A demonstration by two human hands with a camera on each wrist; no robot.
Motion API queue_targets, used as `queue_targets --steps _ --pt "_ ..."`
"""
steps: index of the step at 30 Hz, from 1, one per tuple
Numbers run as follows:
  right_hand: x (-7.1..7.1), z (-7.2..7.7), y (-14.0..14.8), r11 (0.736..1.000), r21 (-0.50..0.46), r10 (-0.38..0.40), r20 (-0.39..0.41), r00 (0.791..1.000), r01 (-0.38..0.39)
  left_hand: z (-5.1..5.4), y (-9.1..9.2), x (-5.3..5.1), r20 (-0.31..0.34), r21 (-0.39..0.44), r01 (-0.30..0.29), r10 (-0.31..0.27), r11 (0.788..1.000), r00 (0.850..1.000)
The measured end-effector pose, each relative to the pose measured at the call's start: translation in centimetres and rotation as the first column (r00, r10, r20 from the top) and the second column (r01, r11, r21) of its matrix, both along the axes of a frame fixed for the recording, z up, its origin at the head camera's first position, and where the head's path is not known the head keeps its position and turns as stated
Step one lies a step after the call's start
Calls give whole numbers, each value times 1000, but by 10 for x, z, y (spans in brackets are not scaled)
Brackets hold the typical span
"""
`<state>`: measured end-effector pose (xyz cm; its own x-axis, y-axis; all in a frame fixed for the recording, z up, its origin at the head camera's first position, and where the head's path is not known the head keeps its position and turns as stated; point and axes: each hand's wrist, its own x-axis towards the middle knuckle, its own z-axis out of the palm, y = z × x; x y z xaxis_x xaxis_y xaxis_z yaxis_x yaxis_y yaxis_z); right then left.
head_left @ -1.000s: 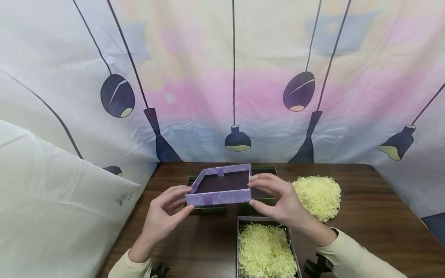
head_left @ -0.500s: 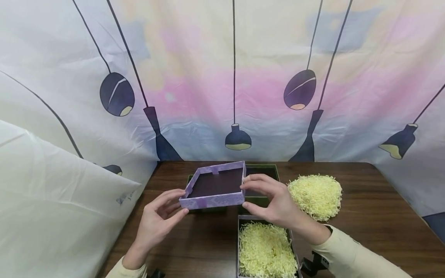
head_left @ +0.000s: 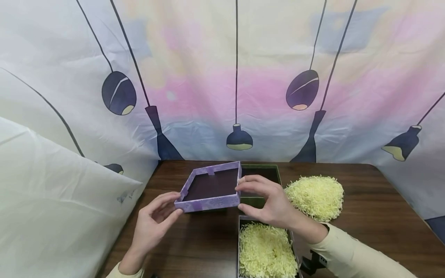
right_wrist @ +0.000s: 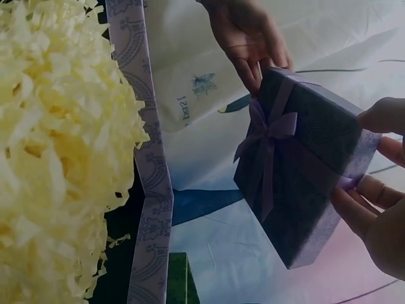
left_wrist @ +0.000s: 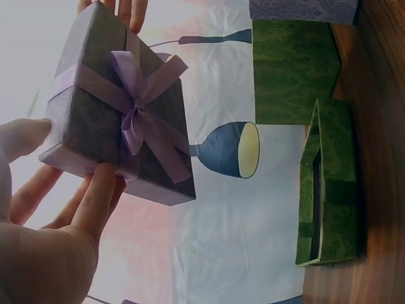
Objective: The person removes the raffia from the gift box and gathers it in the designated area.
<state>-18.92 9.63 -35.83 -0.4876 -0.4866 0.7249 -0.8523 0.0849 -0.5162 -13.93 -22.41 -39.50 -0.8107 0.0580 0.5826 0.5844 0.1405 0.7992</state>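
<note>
A purple box lid [head_left: 212, 203] is held in the air, its dark inside facing the head view. My left hand [head_left: 150, 227] grips its left end, thumb below and fingers at the side. At its right end my right hand [head_left: 269, 200] pinches the edge between thumb and fingers. The lid's outer face [left_wrist: 95, 117] carries a purple ribbon bow [left_wrist: 136, 107] in the left wrist view. The right wrist view shows the same lid [right_wrist: 310, 152] with the left hand [right_wrist: 243, 31] at its far end and the right hand [right_wrist: 386, 215] at the near one.
A purple box filled with yellow shredded paper [head_left: 267, 251] stands at the front. Behind it is an open green box [head_left: 260, 201]. A loose heap of yellow shreds [head_left: 316, 197] lies to the right. In the left wrist view a green lid [left_wrist: 338, 183] is near a green box [left_wrist: 294, 73].
Both hands have carried the purple lid a little to the left, and its inside tilts more toward the head view. More of the green box behind it shows.
</note>
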Motion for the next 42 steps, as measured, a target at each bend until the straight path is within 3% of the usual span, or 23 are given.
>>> queue_targets --steps 5,8,22,30,33,38,42 --pt "0 3 -6 998 51 -29 -115 993 35 0 -4 5 96 -30 -102 105 994 990" --pt "-2 3 -9 997 59 -32 -155 987 41 -1 -7 6 132 -41 -131 136 990 982" --pt "2 -4 -18 979 196 -20 -155 988 51 -7 -17 13 113 -80 -154 162 985 980" --pt "-3 -3 -22 972 229 -7 -155 988 43 -10 -20 14 135 -72 -149 158 986 978" --pt "-4 -2 -24 972 233 6 -155 988 31 -11 -21 16 175 -67 -181 191 981 966" --pt "-4 -3 -30 971 240 22 -172 985 20 -12 -22 21 248 -97 -253 270 962 930" --pt "-3 -3 -34 969 248 43 -169 985 0 -15 -25 24 268 -102 -267 285 958 920"
